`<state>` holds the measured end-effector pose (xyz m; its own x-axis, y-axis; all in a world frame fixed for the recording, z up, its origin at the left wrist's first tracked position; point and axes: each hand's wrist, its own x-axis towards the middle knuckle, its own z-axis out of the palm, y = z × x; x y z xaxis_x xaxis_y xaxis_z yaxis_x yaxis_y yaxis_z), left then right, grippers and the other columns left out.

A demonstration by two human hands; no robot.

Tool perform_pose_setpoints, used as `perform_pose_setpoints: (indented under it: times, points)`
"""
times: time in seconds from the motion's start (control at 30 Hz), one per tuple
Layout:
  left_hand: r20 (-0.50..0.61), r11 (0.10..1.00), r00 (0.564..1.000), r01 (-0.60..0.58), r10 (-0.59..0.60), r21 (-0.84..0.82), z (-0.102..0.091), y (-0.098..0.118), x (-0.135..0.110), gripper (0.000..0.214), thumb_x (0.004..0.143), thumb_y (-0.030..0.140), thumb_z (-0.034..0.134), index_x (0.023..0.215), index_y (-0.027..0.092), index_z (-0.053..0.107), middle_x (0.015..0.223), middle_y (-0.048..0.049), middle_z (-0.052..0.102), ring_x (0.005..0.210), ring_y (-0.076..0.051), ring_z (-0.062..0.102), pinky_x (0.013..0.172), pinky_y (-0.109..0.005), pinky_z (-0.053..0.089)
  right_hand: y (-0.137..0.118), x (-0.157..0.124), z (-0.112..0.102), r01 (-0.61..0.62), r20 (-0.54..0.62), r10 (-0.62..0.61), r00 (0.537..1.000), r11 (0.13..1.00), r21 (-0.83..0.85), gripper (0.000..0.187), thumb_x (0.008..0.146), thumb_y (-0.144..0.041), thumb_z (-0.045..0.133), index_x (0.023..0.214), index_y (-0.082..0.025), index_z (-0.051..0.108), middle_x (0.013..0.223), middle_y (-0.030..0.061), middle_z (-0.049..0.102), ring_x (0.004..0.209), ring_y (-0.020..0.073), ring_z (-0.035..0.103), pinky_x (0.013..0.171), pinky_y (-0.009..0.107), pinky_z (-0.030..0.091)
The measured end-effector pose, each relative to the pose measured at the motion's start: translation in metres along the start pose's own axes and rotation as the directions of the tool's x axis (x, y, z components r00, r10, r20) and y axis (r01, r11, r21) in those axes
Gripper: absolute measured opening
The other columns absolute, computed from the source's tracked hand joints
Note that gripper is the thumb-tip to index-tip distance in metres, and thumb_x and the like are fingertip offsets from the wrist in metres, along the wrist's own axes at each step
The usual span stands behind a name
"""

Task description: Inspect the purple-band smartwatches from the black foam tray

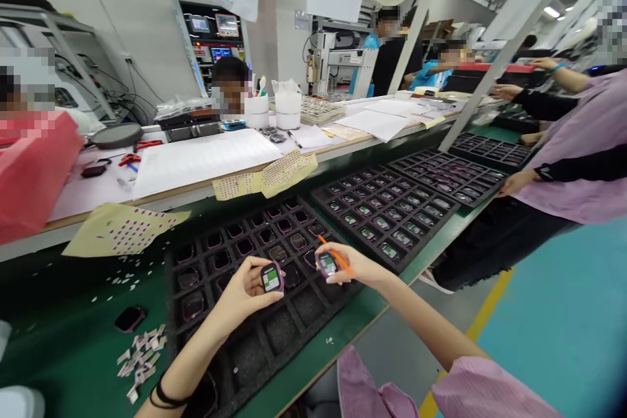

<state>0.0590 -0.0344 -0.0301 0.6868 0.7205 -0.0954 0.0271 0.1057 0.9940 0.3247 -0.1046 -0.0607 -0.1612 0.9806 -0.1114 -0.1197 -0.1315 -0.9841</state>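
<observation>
Left of the tray [280, 332]: paper scraps [142, 356] in a heap on the green desk [73, 366], a loose watch [130, 319] lying dark beyond them.

Over the tray: left hand [249, 290] grasps the left watch [271, 277], fingers curled behind, thumb stretched along its lower edge. Forearm slants up from the tray's near left end; screen lit, white and green, turned to the wearer.

Over the tray's right part: right hand [355, 264] pinches the right watch [327, 264], also lit, an orange stick [336, 253] tucked across the fingers. Forearm comes in from the tray's near right.

Step in hand, my reading: two lit screens held up side by side, perhaps for viewing. Setting either down would call for a level lowering into a vacant tray cell, stick kept off the glass.

Right of the tray: far tray [426, 235], lit watches in its cells.
</observation>
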Motion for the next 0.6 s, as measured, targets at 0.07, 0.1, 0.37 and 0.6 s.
perform_pose_setpoints:
  times: [0.07,0.1,0.37,0.6]
  points:
    - [-0.007,1.000,1.000,0.005,-0.005,-0.005,-0.004,0.010,-0.004,0.050,0.065,0.029,0.080,0.103,0.019,0.048,0.100,-0.0068,0.068,0.090,-0.017,0.065,0.086,-0.032,0.049,-0.014,0.007,0.009,0.063,0.010,-0.065,0.998,0.989,0.132,0.053,0.057,-0.014,0.080,0.104,-0.020,0.057,0.081,-0.0015,0.063,0.053,0.0053,0.049,0.040,0.015,0.035]
    - [-0.020,1.000,1.000,0.003,-0.003,-0.008,-0.006,0.014,-0.006,0.051,0.066,0.028,0.079,0.105,0.019,0.048,0.099,-0.0059,0.068,0.090,-0.016,0.064,0.086,-0.031,0.048,-0.021,0.012,0.014,0.079,0.038,-0.088,0.995,0.977,0.200,0.054,0.056,-0.013,0.080,0.105,-0.021,0.059,0.082,-0.0005,0.064,0.052,0.0051,0.048,0.040,0.015,0.034]
    - [-0.239,0.986,0.960,-0.163,0.148,-0.044,-0.034,0.028,-0.016,0.058,0.063,0.025,0.080,0.112,0.019,0.049,0.100,-0.0060,0.065,0.089,-0.017,0.062,0.082,-0.030,0.048,-0.061,0.068,0.073,0.102,0.244,-0.209,0.947,0.916,0.388,0.050,0.056,-0.011,0.077,0.103,-0.022,0.066,0.086,0.0050,0.069,0.041,0.0021,0.038,0.037,0.018,0.025]
    - [-0.340,0.982,0.922,-0.187,0.184,0.024,-0.044,0.042,-0.024,0.055,0.071,0.034,0.074,0.116,0.019,0.047,0.102,-0.0062,0.061,0.081,-0.013,0.059,0.070,-0.024,0.046,-0.070,0.098,0.104,0.197,0.236,-0.232,0.944,0.967,0.164,0.052,0.059,-0.013,0.080,0.106,-0.022,0.061,0.087,0.0025,0.065,0.061,0.0091,0.053,0.043,0.018,0.035]
